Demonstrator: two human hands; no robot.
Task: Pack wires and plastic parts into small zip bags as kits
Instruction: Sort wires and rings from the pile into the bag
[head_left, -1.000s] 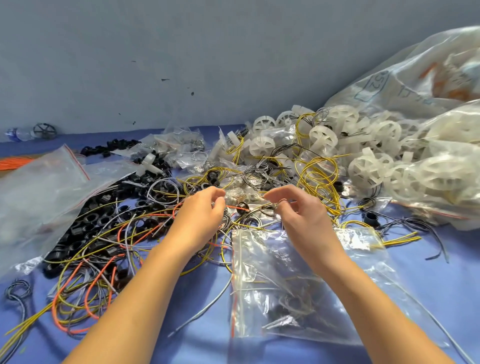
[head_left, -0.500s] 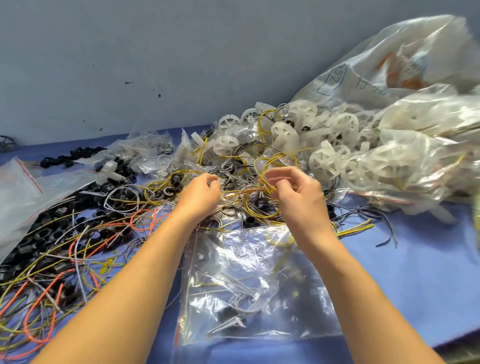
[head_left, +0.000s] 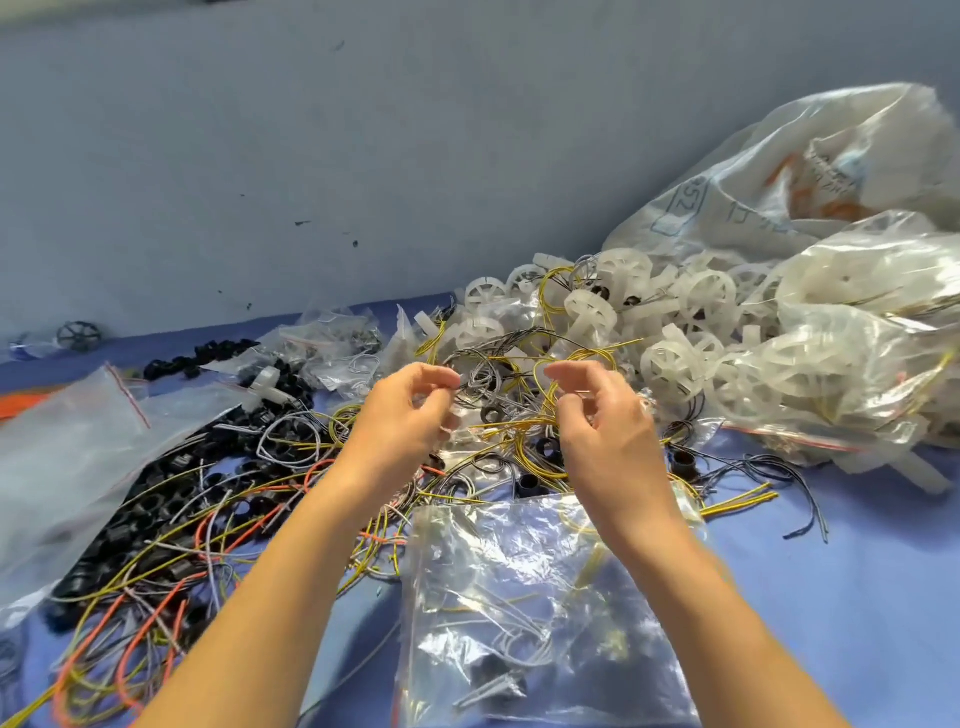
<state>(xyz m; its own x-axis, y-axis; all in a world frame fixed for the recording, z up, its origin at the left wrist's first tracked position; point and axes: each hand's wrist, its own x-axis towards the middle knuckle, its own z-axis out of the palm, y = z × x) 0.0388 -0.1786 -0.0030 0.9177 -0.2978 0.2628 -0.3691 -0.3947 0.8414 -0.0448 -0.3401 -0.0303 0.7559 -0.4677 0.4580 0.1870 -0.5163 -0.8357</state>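
Both hands are raised over a tangle of yellow, grey and black wires (head_left: 498, 415) in the middle of the blue table. My left hand (head_left: 410, 415) has its fingers curled, and its fingertips pinch a thin grey wire coil (head_left: 480, 375). My right hand (head_left: 597, 421) is curled round a yellow wire loop (head_left: 545, 400) that rises out of the tangle. In front of my wrists lies a clear zip bag (head_left: 545, 597) holding small packed kits with wires and dark parts. White plastic wheels (head_left: 670, 322) are heaped behind the tangle, and black plastic rings (head_left: 156, 499) lie at the left.
Large clear bags of white wheels (head_left: 841, 353) bulge at the right. A big flat zip bag (head_left: 67, 457) lies at the left, with orange and yellow wires (head_left: 130, 639) in front of it. Small filled bags (head_left: 332, 343) sit near the grey wall. Bare blue cloth (head_left: 831, 597) shows at the right front.
Both hands have lifted off the pile and moved slightly apart, drawing wires up between them. The camera has tilted, so the zip bag and pile sit differently in view.
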